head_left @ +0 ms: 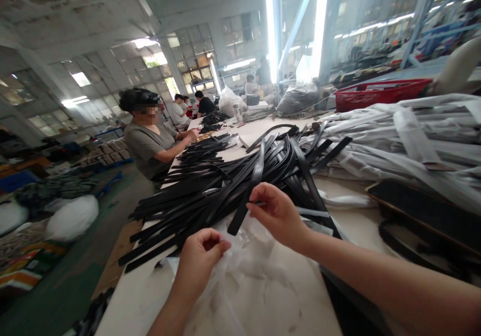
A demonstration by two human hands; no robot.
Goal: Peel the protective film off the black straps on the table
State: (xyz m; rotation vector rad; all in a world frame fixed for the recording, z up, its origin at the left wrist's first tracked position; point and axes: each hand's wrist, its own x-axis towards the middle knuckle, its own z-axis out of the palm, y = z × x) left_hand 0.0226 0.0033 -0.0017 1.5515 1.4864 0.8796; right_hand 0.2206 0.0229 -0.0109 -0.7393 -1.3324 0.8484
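Low in the middle of the head view, my left hand (203, 256) is closed, its thumb and fingers pinching the edge of a thin clear plastic sleeve (240, 271). My right hand (276, 215) is to the right and a little higher, with thumb and forefinger pressed together beside the end of a black strap (244, 208). What lies between those fingertips is too small to make out. A large pile of black straps (210, 185) spreads over the pale table (300, 296) just beyond both hands.
White-wrapped strips (406, 140) are heaped at the right, before a red basket (379, 93). A black padded item (421, 215) lies near my right forearm. Another person (146, 135) works at the table's left edge. Plastic bags (298, 98) stand at the far end.
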